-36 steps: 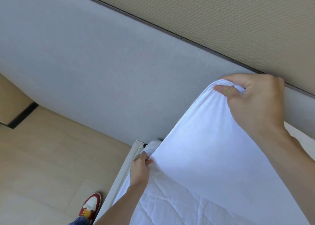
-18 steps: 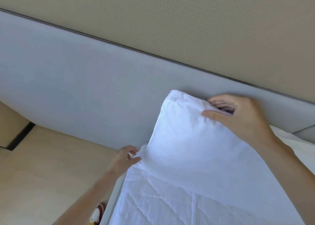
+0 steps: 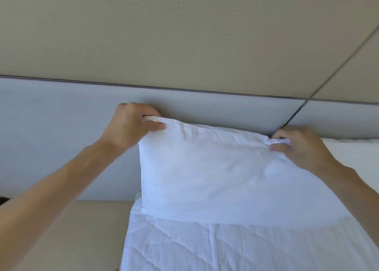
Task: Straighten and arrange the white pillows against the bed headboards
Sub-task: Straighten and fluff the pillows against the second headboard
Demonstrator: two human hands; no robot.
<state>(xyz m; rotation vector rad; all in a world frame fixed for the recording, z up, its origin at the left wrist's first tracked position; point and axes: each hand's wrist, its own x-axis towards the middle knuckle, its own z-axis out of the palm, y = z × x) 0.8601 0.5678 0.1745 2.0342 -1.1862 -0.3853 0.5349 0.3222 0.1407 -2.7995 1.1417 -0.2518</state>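
White pillow (image 3: 215, 174) is standing against the headboard (image 3: 61, 131), both hands — left hand (image 3: 131, 125), right hand (image 3: 297, 145) — pinching its top corners; releasing unevenly risks it slumping forward.

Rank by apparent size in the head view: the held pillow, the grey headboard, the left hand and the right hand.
1. Grey headboard
2. Held pillow
3. Left hand and right hand: they look alike, so no ranking between them.
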